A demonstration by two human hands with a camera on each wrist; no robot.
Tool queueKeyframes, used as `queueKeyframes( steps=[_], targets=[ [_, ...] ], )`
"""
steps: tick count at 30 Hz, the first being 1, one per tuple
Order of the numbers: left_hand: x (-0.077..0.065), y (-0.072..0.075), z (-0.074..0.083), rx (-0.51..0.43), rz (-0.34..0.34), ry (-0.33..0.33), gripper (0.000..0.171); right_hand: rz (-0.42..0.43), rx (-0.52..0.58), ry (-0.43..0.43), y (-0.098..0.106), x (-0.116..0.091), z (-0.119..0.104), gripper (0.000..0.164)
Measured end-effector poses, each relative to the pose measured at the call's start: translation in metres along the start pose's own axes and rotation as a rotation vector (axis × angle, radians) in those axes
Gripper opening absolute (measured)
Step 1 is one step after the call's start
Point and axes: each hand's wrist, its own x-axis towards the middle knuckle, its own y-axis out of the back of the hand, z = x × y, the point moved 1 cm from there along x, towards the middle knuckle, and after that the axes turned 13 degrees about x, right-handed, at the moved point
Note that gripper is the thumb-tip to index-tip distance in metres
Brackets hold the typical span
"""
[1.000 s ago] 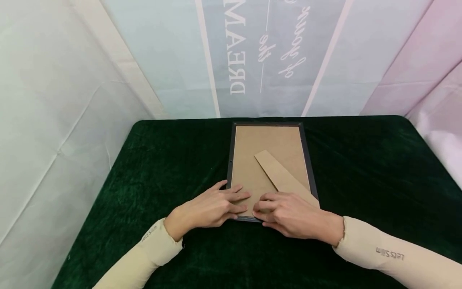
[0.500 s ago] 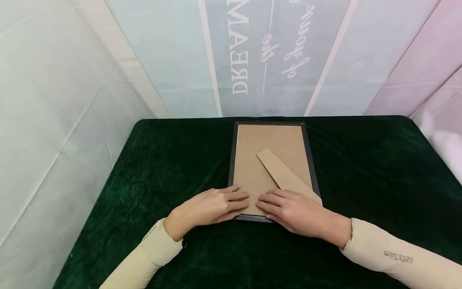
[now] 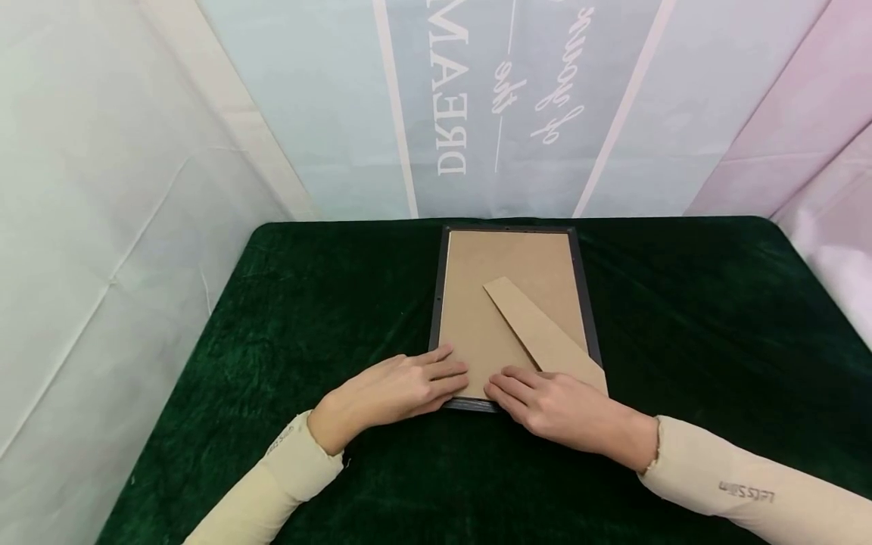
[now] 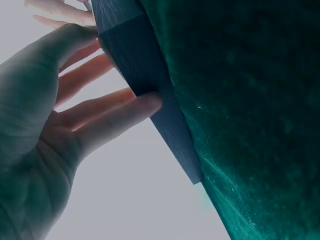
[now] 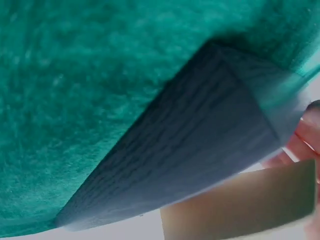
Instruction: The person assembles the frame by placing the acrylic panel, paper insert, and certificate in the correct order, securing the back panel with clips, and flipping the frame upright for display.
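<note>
A photo frame lies face down, its dark rim (image 3: pixel 587 318) around a brown backing board (image 3: pixel 470 303). A slanting cardboard stand leg (image 3: pixel 538 322) crosses that board, its lower end partly behind my right hand. With straight fingers my left hand (image 3: pixel 409 382) lies over the frame's near left corner; in the left wrist view one finger overlaps the dark frame side (image 4: pixel 155 75). My right hand (image 3: pixel 562 409) rests at the near right part, fingertips on the board close to the near rim. The right wrist view shows the wood-grained frame side (image 5: pixel 185 135) and part of my fingers (image 5: pixel 305 145).
Dark green velvet cloth (image 3: pixel 327 303) covers the table under the frame. Behind the table's far edge hangs a pale blue and pink printed curtain (image 3: pixel 518 136), and a white one (image 3: pixel 102 189) hangs at the left.
My right hand's bent fingers have straightened and lie flatter near the rim. The left hand's outspread fingers have drawn closer together. The frame stays about where it was.
</note>
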Motion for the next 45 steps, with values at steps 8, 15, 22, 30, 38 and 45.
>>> queueKeyframes(
  steps=[8,15,22,30,38,45],
  targets=[
    [-0.002,0.000,-0.004,-0.026,0.106,0.037,0.025,0.096,-0.047,0.001,-0.001,0.000,0.000,0.053],
    [-0.003,-0.002,-0.007,-0.040,0.071,0.082,0.024,0.074,-0.025,-0.023,-0.004,-0.001,0.000,0.057],
    [-0.003,-0.004,-0.007,-0.059,0.071,0.067,0.023,0.101,0.087,-0.092,-0.005,0.004,-0.002,0.021],
    [-0.002,-0.004,-0.006,-0.078,0.066,0.061,0.018,0.085,0.077,-0.193,-0.009,0.025,-0.004,0.021],
    [-0.003,-0.005,-0.005,0.027,0.029,0.052,0.023,-0.012,-0.163,0.008,-0.010,0.030,-0.011,0.011],
    [-0.003,-0.005,-0.002,0.059,-0.003,0.061,0.026,-0.120,-0.235,0.016,-0.009,0.034,-0.019,0.011]
  ],
)
